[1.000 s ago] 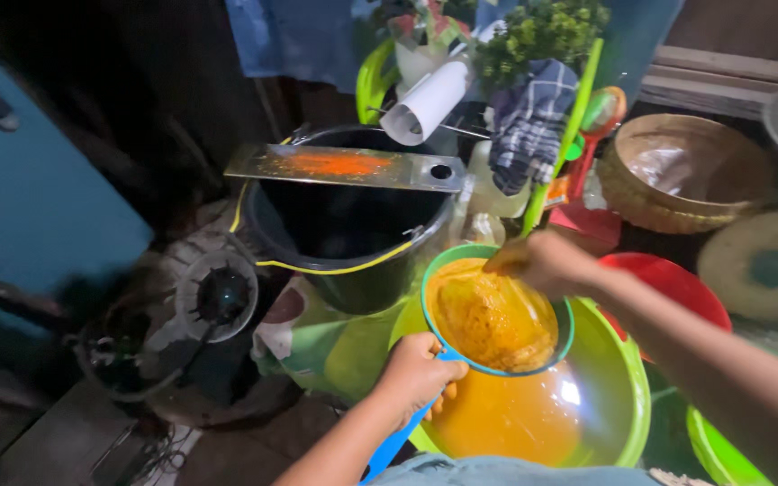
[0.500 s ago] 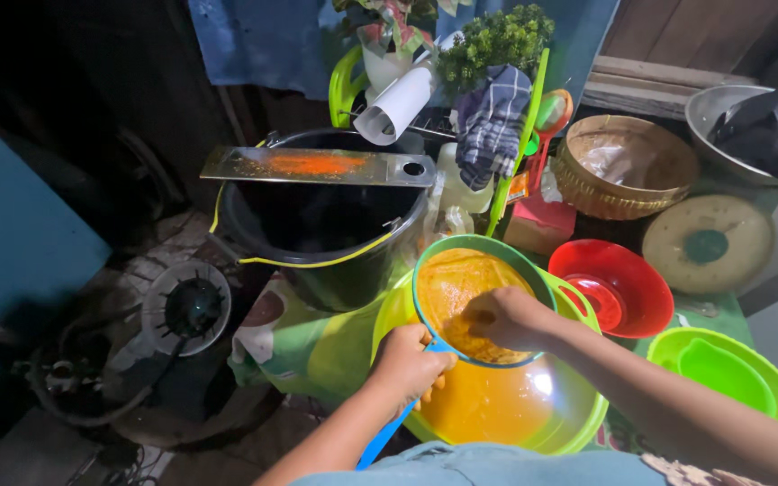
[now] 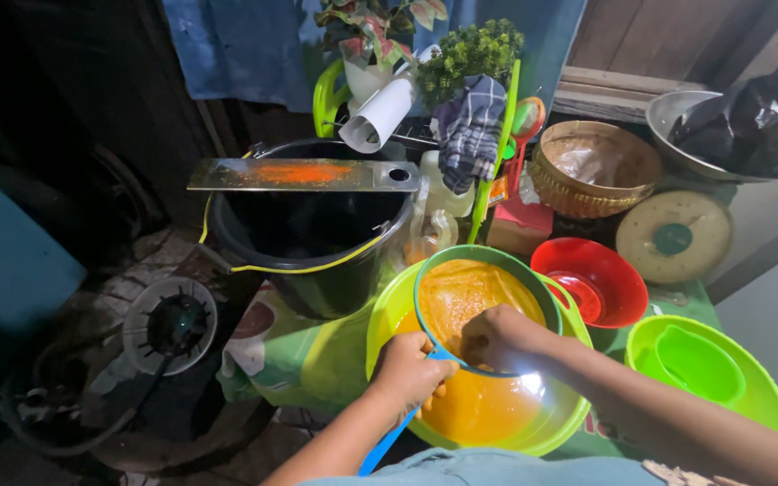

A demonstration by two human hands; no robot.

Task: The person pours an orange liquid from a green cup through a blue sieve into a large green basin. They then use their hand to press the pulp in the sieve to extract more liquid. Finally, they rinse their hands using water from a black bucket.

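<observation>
Nearest, the left hand point(image 3: 407, 369) has its grip clamped on the blue handle point(image 3: 389, 441) of a strainer point(image 3: 483, 310). That handle runs from the bottom edge up and to the right, so the strainer's long axis slants away from the person, its round bowl at the far end. The bowl, rimmed green and full of orange pulp point(image 3: 461, 292), sits over a lime basin point(image 3: 497, 423) holding orange liquid. The right hand point(image 3: 497, 337) rests inside the strainer with its fingers curled together on the pulp; whether it pinches any I cannot tell. The basin stands on a green-clothed desk point(image 3: 290, 360).

Just right lie a red bowl point(image 3: 592, 279) and, nearer the edge, a green bowl point(image 3: 704, 369). Left of the strainer stands a black bucket point(image 3: 303, 243) with a flat metal grater point(image 3: 303, 174) across its rim, smeared orange.

Farther back, a red box point(image 3: 520, 225) sits beside a woven basket point(image 3: 596, 166), a round cream scale dial point(image 3: 673, 236) to the right of them. A rolled white paper point(image 3: 375, 117), a checked cloth point(image 3: 470, 130) and potted plants point(image 3: 470, 49) stand at the rear.
</observation>
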